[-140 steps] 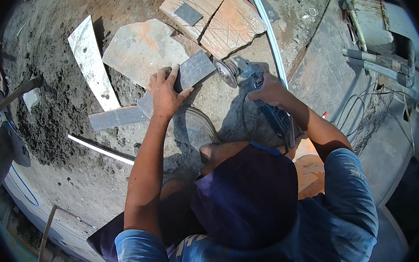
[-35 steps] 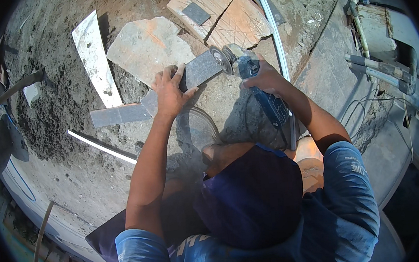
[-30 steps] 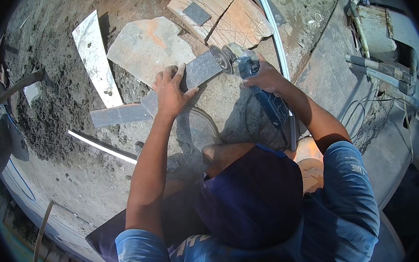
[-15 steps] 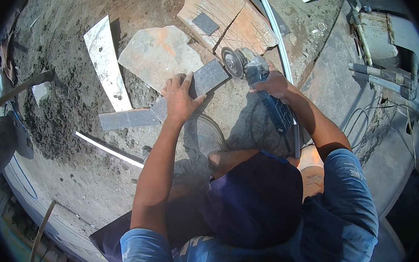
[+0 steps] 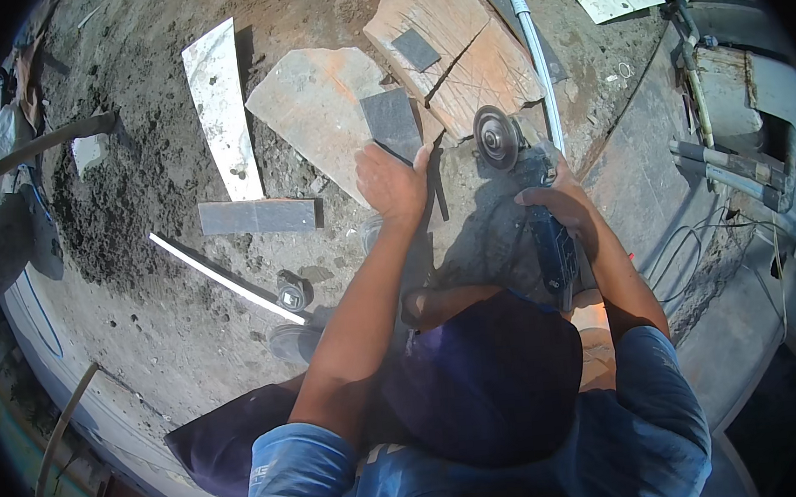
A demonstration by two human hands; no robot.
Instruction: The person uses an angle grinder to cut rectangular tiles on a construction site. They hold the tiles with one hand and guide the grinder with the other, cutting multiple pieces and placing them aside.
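Note:
My left hand [image 5: 391, 184] grips the lower edge of a dark grey tile [image 5: 392, 120], fingers beneath or behind it and thumb along its right side. The tile stands out beyond the hand, in front of a pale stone slab [image 5: 311, 96]. My right hand [image 5: 558, 200] is wrapped round the body of a blue and black angle grinder [image 5: 553, 246]. Its round disc [image 5: 498, 138] faces up and left, apart from the tile. Whether the disc spins I cannot tell.
A grey tile strip [image 5: 257, 217] lies left of my left hand, below a white marbled piece [image 5: 222, 113]. A cracked orange slab [image 5: 457, 48] bears a small dark tile piece [image 5: 416, 50]. Pale pipes [image 5: 537, 60] run beside it. A tape measure [image 5: 294, 291] lies near a white strip [image 5: 223, 276].
My left hand has lifted and turned the tile from lying slantwise beside the disc to pointing away from me. The grinder has moved right, away from the tile.

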